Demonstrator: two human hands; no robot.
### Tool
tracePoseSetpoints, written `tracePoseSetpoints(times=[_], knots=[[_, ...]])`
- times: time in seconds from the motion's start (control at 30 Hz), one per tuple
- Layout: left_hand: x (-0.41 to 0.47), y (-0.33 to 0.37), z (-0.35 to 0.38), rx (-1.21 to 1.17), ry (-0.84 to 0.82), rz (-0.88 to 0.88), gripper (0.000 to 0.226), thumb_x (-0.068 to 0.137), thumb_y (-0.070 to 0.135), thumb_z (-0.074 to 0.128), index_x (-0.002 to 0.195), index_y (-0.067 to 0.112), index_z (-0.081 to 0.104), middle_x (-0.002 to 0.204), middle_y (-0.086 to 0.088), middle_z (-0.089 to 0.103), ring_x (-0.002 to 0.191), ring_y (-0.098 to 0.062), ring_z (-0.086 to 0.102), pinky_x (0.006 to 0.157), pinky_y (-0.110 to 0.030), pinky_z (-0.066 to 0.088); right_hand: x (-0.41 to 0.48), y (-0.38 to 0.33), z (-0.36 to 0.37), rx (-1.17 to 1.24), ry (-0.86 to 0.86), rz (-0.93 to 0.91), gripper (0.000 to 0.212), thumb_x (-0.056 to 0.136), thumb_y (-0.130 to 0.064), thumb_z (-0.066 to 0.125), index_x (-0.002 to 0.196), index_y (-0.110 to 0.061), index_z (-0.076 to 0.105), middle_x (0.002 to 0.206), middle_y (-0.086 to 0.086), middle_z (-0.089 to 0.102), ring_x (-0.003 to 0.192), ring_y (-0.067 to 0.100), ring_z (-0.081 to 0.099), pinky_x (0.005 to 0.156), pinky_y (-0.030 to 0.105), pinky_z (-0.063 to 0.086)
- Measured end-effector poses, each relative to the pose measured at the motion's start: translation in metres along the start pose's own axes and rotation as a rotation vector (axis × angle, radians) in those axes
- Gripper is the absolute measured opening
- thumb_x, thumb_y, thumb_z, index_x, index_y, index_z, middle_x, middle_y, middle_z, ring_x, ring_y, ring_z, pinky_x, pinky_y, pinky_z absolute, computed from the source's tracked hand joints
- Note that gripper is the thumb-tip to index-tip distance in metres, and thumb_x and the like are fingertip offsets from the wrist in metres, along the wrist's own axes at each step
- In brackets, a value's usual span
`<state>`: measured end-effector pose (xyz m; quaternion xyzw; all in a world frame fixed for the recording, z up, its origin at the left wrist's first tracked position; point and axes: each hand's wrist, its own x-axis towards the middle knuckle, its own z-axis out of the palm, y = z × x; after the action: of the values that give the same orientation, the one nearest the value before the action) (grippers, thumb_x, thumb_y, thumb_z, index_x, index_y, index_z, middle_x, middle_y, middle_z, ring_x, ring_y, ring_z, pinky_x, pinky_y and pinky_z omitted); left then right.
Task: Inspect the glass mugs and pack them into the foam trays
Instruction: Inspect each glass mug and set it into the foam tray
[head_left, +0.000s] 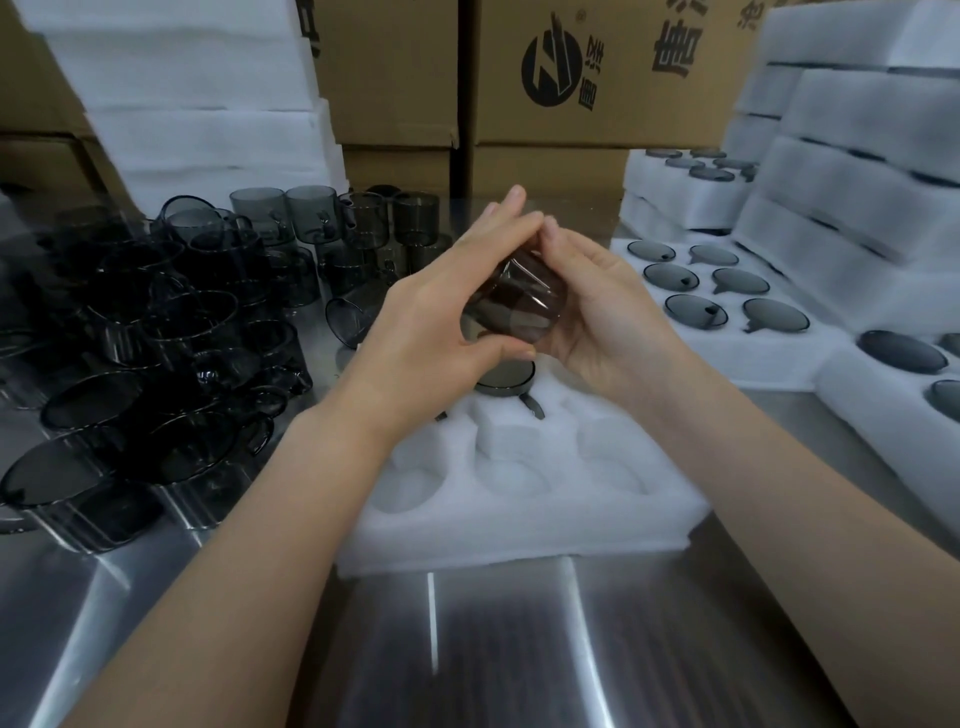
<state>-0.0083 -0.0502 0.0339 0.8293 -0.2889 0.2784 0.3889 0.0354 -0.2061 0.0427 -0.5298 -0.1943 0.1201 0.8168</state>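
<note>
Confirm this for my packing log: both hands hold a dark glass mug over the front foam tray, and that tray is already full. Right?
Not full. The left hand and right hand do hold the dark glass mug over the front foam tray, but the head view shows its near cavities empty; a packed mug sits in the far row.

Head-worn, downward, seemingly near table (519, 649)

A: Position of the smoked-glass mug (511, 306)?
B: Tilted, raised above the white foam tray (519, 519).
A: Other mugs?
B: One seated mug (506, 375) occupies a rear cavity; loose mugs (156, 338) crowd the tray's left.
</note>
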Motion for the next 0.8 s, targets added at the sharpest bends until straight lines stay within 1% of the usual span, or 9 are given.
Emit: tracePoseSetpoints(times=[0.07,0.13,0.27,0.33,0.43,0.57,0.63,0.7,0.8], knots=[[0.0,0.0,-0.001,0.009,0.039,-0.012,0.086,0.069,0.004,0.083,0.144,0.015,0.043,0.156,0.0,0.033,0.145,-0.01,0.027,0.117,-0.027,0.029,0.001,-0.001,0.001,0.001,-0.064,0.051,0.048,0.102,-0.047,0.04,0.13,-0.013,0.06,0.128,0.014,0.065,0.114,0.03,0.065,0.071,0.038,0.057],[0.0,-0.001,-0.002,0.021,0.08,-0.002,0.077,0.071,0.003,0.082,0.139,0.017,0.048,0.157,0.0,0.033,0.146,-0.011,0.027,0.114,-0.019,0.03,0.001,-0.003,0.002,0.011,-0.079,0.122,0.062,0.1,-0.059,0.031,0.134,-0.014,0.055,0.13,0.013,0.064,0.115,0.03,0.065,0.076,0.039,0.058],[0.0,-0.001,-0.002,0.055,0.131,0.082,0.059,0.073,0.002,0.079,0.121,0.021,0.051,0.159,-0.008,0.025,0.145,-0.001,0.023,0.108,-0.014,0.033,0.002,-0.005,-0.001,-0.018,-0.034,0.272,0.081,0.094,-0.071,0.021,0.128,-0.007,0.057,0.111,0.02,0.068,0.081,0.032,0.071,0.059,0.036,0.058],[0.001,-0.002,0.0,0.058,0.076,0.101,0.055,0.076,0.006,0.078,0.118,0.025,0.047,0.16,-0.007,0.023,0.148,-0.008,0.017,0.115,-0.02,0.029,0.003,-0.004,-0.001,-0.069,-0.051,0.273,0.072,0.094,-0.067,0.031,0.122,-0.008,0.061,0.107,0.02,0.065,0.077,0.03,0.067,0.054,0.034,0.058],[0.003,-0.004,0.0,0.02,-0.015,0.078,0.07,0.078,0.006,0.077,0.131,0.033,0.039,0.159,0.013,0.02,0.15,-0.013,0.009,0.119,-0.027,0.024,0.002,-0.003,-0.001,-0.087,-0.084,0.221,0.05,0.084,-0.054,0.053,0.111,-0.013,0.062,0.099,0.014,0.067,0.079,0.028,0.066,0.055,0.033,0.059],[0.0,-0.005,-0.003,-0.053,-0.018,0.058,0.09,0.079,-0.003,0.065,0.15,0.032,0.02,0.158,0.014,0.024,0.146,-0.007,0.025,0.113,-0.023,0.034,0.003,-0.007,-0.004,-0.147,0.054,0.115,0.033,0.095,-0.038,0.056,0.111,-0.011,0.064,0.098,0.012,0.069,0.074,0.026,0.07,0.055,0.032,0.058],[-0.002,-0.007,-0.005,-0.071,0.045,-0.022,0.08,0.079,0.0,0.058,0.148,0.029,0.028,0.149,0.014,0.038,0.139,-0.002,0.036,0.109,-0.017,0.035,0.002,-0.01,-0.008,-0.187,0.147,0.012,0.029,0.095,-0.03,0.06,0.113,-0.009,0.063,0.095,0.011,0.069,0.073,0.025,0.069,0.049,0.026,0.052],[-0.002,-0.012,-0.006,-0.002,0.184,-0.127,0.057,0.081,0.004,0.053,0.135,0.023,0.051,0.135,0.013,0.053,0.129,-0.003,0.049,0.109,-0.025,0.04,0.001,-0.017,-0.015,-0.258,0.206,-0.083,0.019,0.091,-0.022,0.062,0.107,-0.012,0.065,0.088,0.003,0.069,0.071,0.019,0.067,0.052,0.025,0.05],[-0.001,-0.019,-0.011,0.101,0.314,-0.376,0.03,0.085,0.008,0.053,0.106,0.023,0.069,0.1,0.018,0.066,0.1,-0.004,0.063,0.093,-0.028,0.051,-0.005,-0.033,-0.026,-0.492,0.105,-0.122,0.021,0.085,-0.01,0.063,0.103,-0.02,0.07,0.089,-0.002,0.069,0.076,0.012,0.065,0.064,0.027,0.054]])
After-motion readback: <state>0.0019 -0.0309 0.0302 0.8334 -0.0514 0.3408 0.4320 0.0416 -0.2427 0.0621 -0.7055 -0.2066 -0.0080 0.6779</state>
